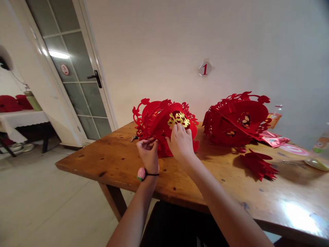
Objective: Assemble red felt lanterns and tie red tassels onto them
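Note:
A red cut-out lantern (pixel 164 111) of felt-like sheet lies on the wooden table in front of me. Glittery gold lettering (pixel 178 119) decorates its round panel. My right hand (pixel 181 142) grips this panel just below the lettering, with bent fingers and the thumb to the left. At the lantern's lower left edge, my left hand (pixel 148 151) is closed in a pinch on the red material; its exact hold is partly hidden. A black band with a pink peach-shaped charm (pixel 141 173) circles my left wrist.
A second red lantern (pixel 239 118) stands to the right. Nearby are folded red pieces (pixel 259 164), a shiny red packet (pixel 275 139), and clear bottles (pixel 321 149) at the right. The wooden table (pixel 110 168) ends in a corner at left, beyond which is a door (pixel 77 68).

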`<state>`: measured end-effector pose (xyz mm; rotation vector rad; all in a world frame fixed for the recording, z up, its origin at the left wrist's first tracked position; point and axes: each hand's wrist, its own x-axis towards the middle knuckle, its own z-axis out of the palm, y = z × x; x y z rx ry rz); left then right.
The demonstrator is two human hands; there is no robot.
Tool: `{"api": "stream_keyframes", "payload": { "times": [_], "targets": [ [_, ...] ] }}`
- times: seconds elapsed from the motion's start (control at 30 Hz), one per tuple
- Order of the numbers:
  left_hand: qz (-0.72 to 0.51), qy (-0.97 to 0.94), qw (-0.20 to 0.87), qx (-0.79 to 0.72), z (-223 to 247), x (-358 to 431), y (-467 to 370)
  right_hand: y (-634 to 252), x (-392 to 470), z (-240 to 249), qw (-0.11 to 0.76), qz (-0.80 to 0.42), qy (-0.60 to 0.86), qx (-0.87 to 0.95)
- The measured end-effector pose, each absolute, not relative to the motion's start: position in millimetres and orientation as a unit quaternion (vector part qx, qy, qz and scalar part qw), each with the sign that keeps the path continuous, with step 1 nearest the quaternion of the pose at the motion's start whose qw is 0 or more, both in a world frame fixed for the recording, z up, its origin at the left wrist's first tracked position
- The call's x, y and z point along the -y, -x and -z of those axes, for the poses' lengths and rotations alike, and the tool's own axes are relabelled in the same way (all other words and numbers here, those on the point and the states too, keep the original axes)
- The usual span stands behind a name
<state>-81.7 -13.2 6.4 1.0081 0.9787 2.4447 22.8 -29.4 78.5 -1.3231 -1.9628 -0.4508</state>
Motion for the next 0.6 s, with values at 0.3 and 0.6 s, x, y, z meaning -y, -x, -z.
{"api": "stream_keyframes", "payload": {
  "times": [0.3,0.6],
  "targets": [
    [-0.843,-0.376,0.162,-0.348,-8,14,78,-25,20,-75,0.354,0.163,0.509,0.768],
    [-0.835,-0.363,0.138,-0.390,-4,8,84,-24,23,-67,0.389,0.162,0.480,0.769]
  ]
}}
